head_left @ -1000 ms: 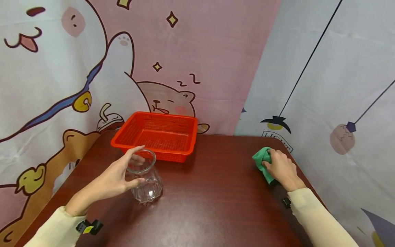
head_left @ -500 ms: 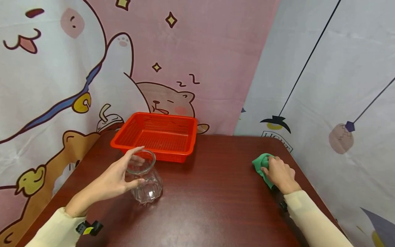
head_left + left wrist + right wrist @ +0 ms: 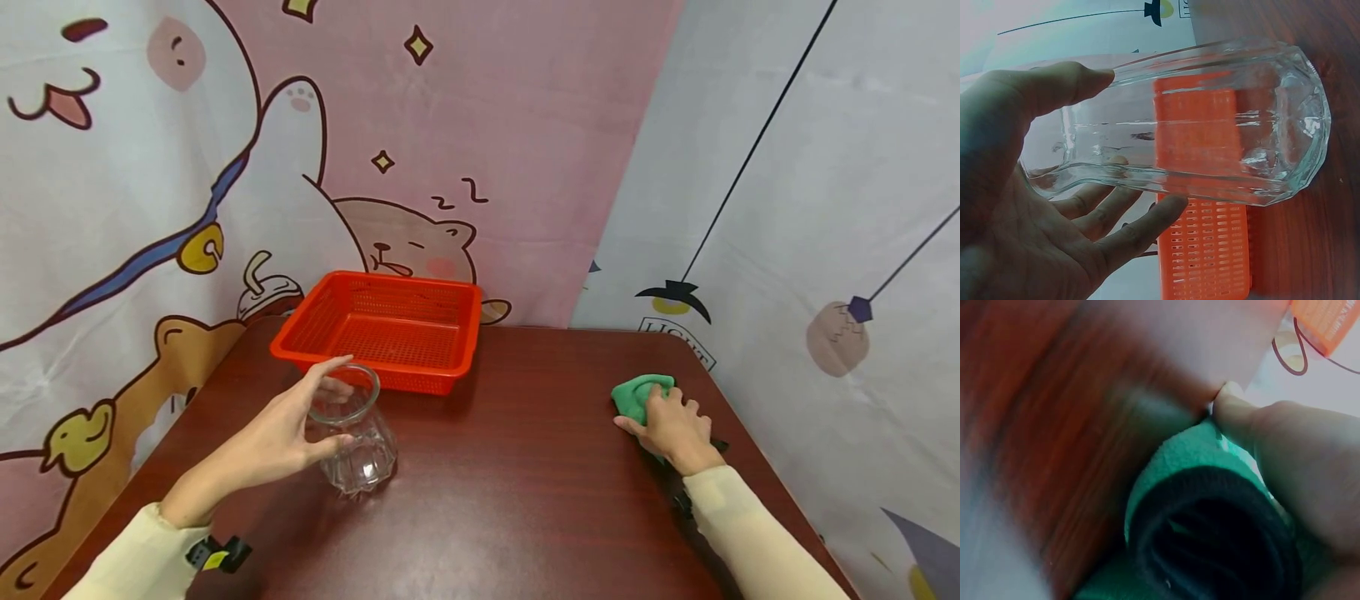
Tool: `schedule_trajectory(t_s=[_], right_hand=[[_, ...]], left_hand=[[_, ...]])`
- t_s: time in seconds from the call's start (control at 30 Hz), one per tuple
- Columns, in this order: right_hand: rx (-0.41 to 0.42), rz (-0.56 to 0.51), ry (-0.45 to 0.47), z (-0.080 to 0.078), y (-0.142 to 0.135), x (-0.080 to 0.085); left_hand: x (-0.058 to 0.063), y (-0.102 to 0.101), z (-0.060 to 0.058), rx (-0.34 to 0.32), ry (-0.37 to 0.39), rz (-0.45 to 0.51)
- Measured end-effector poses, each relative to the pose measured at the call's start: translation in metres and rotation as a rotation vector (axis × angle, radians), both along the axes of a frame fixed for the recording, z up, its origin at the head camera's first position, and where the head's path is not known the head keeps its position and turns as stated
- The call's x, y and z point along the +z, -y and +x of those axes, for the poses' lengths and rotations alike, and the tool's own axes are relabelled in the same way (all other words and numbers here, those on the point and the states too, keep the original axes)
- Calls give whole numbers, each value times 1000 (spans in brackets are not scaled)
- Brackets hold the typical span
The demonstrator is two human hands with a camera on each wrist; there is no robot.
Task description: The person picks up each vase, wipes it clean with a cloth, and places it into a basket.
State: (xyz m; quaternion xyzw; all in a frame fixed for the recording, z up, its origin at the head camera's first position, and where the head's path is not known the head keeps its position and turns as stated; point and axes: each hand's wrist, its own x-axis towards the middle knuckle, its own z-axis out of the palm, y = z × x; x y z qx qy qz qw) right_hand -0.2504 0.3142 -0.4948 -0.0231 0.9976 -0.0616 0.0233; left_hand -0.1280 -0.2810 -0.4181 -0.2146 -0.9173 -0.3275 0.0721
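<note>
My left hand [image 3: 300, 421] curves round the neck of a clear glass vase [image 3: 360, 458], which stands upright with a round rim and a faceted base. In the left wrist view, the thumb [image 3: 1079, 84] lies along one side of the glass and the fingers [image 3: 1141, 234] reach past the other. To the right, my right hand [image 3: 675, 425] rests on a crumpled green cloth [image 3: 632, 398], fingers spread and thumb held out. Close up, the cloth [image 3: 1179, 453] shows a black edging [image 3: 1166, 494] that forms a loop with a dark hollow; the hand covers part of it.
A red plastic basket [image 3: 450, 367] with perforated sides stands at the back left of the dark brown table [image 3: 510, 500], just behind the vase. Behind the table hangs a printed curtain [image 3: 525, 167] with cartoon animals.
My right hand has drawn the green cloth slightly nearer, then loosened, with its fingers and thumb now spread over it. My left hand and the vase have not moved.
</note>
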Motion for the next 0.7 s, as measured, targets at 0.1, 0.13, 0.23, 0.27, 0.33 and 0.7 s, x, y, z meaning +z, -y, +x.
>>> schedule_trajectory(t_s=[0.1, 0.13, 0.23, 0.27, 0.33, 0.7], right_hand=[[-25, -27, 27, -1, 1, 0], [-33, -36, 41, -1, 1, 1], [-50, -72, 89, -1, -1, 2], [-53, -85, 103, -1, -2, 3], [-57, -107, 121, 0, -2, 4], [50, -127, -229, 7, 20, 1]], left_hand=[[1, -1, -1, 2, 3, 1], [1, -1, -1, 3, 4, 0], [0, -1, -3, 3, 8, 0], [0, -1, -3, 2, 9, 0], [-1, -1, -4, 0, 14, 5], [1, -3, -5, -6, 18, 19]])
